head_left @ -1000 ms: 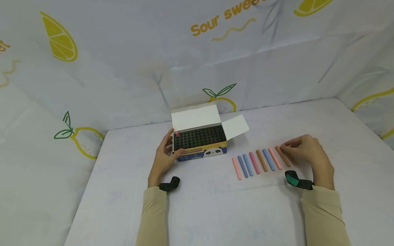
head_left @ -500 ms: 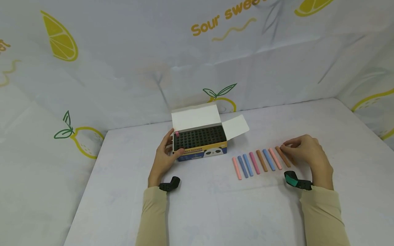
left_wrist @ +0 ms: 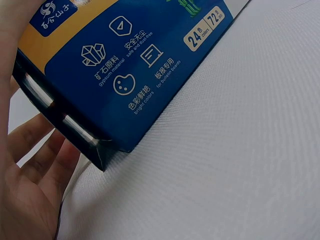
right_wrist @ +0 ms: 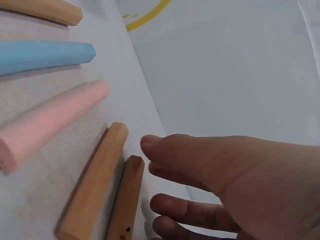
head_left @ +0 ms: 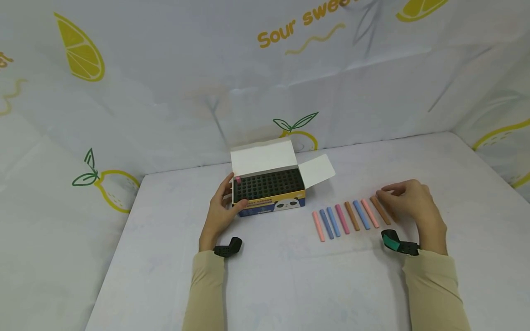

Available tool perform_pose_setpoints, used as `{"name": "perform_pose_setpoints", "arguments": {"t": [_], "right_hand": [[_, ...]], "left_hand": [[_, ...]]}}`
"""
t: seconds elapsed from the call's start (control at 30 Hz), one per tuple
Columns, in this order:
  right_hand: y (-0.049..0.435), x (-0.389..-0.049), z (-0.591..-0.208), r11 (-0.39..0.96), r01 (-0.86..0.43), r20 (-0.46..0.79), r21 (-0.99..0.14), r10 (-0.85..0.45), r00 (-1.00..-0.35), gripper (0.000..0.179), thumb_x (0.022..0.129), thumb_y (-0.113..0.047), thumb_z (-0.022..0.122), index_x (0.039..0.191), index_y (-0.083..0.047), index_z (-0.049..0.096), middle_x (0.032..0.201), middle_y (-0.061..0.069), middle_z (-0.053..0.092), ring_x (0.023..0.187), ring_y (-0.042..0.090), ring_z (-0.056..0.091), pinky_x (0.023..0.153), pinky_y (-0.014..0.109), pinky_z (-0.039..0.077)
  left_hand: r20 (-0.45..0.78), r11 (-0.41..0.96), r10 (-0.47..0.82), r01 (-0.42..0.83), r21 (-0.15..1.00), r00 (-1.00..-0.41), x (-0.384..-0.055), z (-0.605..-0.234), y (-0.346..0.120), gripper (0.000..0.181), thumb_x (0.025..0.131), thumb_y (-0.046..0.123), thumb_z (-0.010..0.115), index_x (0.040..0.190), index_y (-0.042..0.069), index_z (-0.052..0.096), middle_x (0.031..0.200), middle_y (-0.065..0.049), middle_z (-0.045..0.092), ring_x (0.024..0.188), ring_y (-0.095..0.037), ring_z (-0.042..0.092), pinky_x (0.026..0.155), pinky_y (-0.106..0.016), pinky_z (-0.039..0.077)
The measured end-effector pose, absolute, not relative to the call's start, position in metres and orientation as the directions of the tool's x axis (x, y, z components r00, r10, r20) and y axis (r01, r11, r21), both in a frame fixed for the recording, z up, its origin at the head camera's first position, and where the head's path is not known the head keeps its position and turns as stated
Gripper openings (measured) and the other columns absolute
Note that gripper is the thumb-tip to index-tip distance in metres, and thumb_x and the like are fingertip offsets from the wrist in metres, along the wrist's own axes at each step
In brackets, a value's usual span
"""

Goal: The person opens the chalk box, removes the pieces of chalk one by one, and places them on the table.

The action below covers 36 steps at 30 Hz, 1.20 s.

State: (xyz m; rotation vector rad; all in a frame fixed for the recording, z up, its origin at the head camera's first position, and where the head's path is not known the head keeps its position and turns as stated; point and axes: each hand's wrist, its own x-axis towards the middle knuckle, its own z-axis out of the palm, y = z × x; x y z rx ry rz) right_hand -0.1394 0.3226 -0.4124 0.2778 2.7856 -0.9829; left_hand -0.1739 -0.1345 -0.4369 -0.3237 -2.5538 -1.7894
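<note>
My left hand (head_left: 217, 216) holds the left end of an open chalk box (head_left: 271, 205), thumb on the front face and fingers round the side. Inside is a black holder with rows of holes. One pink chalk stick (head_left: 238, 180) stands up from its back left corner. At the right, my right hand (head_left: 416, 202) hovers by two brown chalk sticks lying at the row's end. The right wrist view shows the thumb and fingers apart from the nearer stick (right_wrist: 93, 185) and the outer stick (right_wrist: 127, 192), with nothing held.
A row of pink, blue, magenta and brown chalk sticks (head_left: 342, 219) lies between the box and my right hand. The box's white lid (head_left: 263, 157) stands up at the back, and a side flap (head_left: 316, 171) sticks out rightward. A white cloth wall (head_left: 165, 92) rises behind the table.
My right hand has shifted very slightly left beside the brown chalk. The left hand, box and chalk sticks stay in place.
</note>
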Motion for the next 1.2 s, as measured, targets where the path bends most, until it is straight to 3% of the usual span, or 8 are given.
{"name": "perform_pose_setpoints", "arguments": {"t": [0.33,0.47,0.6,0.7,0.77,1.03,1.2], "right_hand": [[0.316,-0.144,-0.415,0.750,0.173,-0.069,-0.639,0.167,-0.983,0.057,0.101,-0.042,0.060,0.128,0.007,0.067,0.120,0.037,0.067,0.112,0.050,0.059,0.076,0.051,0.054],[0.311,-0.145,-0.411,0.741,0.120,0.008,-0.661,0.167,-0.986,0.054,0.100,-0.041,0.062,0.126,0.005,0.069,0.116,0.035,0.070,0.107,0.045,0.064,0.070,0.033,0.052],[0.306,-0.145,-0.405,0.740,0.077,0.083,-0.668,0.177,-0.981,0.048,0.098,-0.039,0.066,0.122,0.003,0.073,0.106,0.031,0.074,0.084,0.015,0.066,0.064,0.021,0.046],[0.302,-0.144,-0.400,0.743,0.046,0.138,-0.668,0.185,-0.973,0.044,0.098,-0.036,0.068,0.118,0.003,0.075,0.099,0.028,0.076,0.071,-0.009,0.053,0.059,0.017,0.045],[0.299,-0.143,-0.395,0.743,0.025,0.174,-0.669,0.189,-0.966,0.042,0.097,-0.034,0.068,0.116,0.003,0.076,0.095,0.027,0.076,0.066,-0.016,0.048,0.058,0.015,0.044],[0.275,-0.141,-0.381,0.722,-0.078,0.285,-0.687,0.170,-0.943,0.035,0.095,-0.026,0.072,0.111,0.004,0.077,0.097,0.030,0.074,0.065,-0.016,0.047,0.052,0.013,0.043],[0.255,-0.142,-0.374,0.703,-0.155,0.343,-0.694,0.134,-0.930,0.030,0.094,-0.022,0.074,0.108,0.004,0.078,0.097,0.026,0.072,0.068,-0.015,0.049,0.057,0.007,0.044]], "left_hand": [[0.131,0.349,0.165,0.183,0.919,-0.977,-0.173,-0.436,-0.134,0.082,0.091,0.007,0.072,0.162,0.017,0.031,0.147,-0.026,0.047,0.132,-0.041,0.047,0.118,-0.056,0.040],[0.133,0.345,0.165,0.184,0.921,-0.977,-0.173,-0.436,-0.134,0.082,0.091,0.007,0.072,0.162,0.017,0.031,0.147,-0.026,0.047,0.133,-0.041,0.047,0.118,-0.056,0.040],[0.136,0.337,0.167,0.186,0.923,-0.977,-0.173,-0.436,-0.134,0.083,0.091,0.007,0.072,0.162,0.017,0.031,0.147,-0.026,0.047,0.133,-0.041,0.047,0.118,-0.056,0.039],[0.137,0.337,0.167,0.188,0.923,-0.976,-0.173,-0.436,-0.134,0.083,0.091,0.007,0.072,0.162,0.017,0.032,0.146,-0.026,0.047,0.133,-0.041,0.047,0.118,-0.057,0.039],[0.139,0.334,0.168,0.189,0.923,-0.976,-0.173,-0.435,-0.134,0.082,0.091,0.007,0.072,0.162,0.017,0.032,0.146,-0.026,0.048,0.133,-0.041,0.047,0.117,-0.057,0.039],[0.139,0.335,0.170,0.190,0.923,-0.976,-0.172,-0.434,-0.134,0.083,0.090,0.006,0.072,0.162,0.015,0.031,0.147,-0.027,0.047,0.133,-0.042,0.047,0.117,-0.057,0.040],[0.139,0.335,0.168,0.189,0.923,-0.976,-0.172,-0.434,-0.134,0.083,0.091,0.006,0.072,0.162,0.015,0.030,0.148,-0.027,0.047,0.133,-0.042,0.047,0.117,-0.058,0.040]]}}
